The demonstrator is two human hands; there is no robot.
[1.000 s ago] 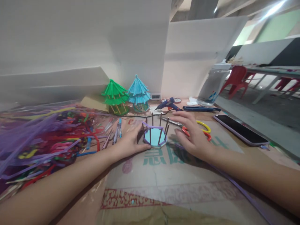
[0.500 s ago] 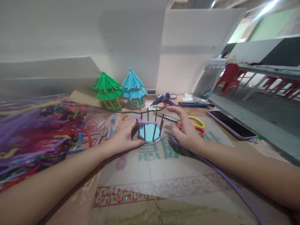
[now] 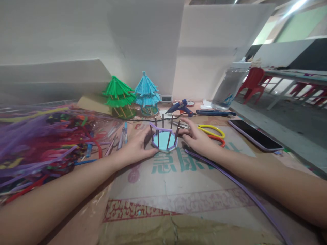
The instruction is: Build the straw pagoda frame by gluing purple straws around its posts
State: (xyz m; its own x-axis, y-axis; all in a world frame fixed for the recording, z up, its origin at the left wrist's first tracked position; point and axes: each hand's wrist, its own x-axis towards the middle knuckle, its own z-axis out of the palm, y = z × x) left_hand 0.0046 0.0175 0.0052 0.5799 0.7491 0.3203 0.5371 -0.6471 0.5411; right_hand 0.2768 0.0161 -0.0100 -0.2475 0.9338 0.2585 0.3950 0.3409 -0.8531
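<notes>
The single view looks from the person's head, facing forward and down across the cardboard (image 3: 143, 194), with the left hand (image 3: 136, 147) and right hand (image 3: 198, 139) reaching in from the lower corners. It is near enough for the cardboard to spread over the lower middle, with the stick frame (image 3: 165, 141) close to the centre. Pale panels (image 3: 145, 37) close off most of the background, while the right side looks past them to a red chair (image 3: 253, 83) farther away.

Bare cardboard (image 3: 153, 187) lies open in front of the small ring of upright sticks (image 3: 165, 140), while scissors (image 3: 211, 132) and a glue gun (image 3: 182, 108) crowd the space behind the right hand (image 3: 198, 139) and tangled craft stems (image 3: 51, 143) block the far left.
</notes>
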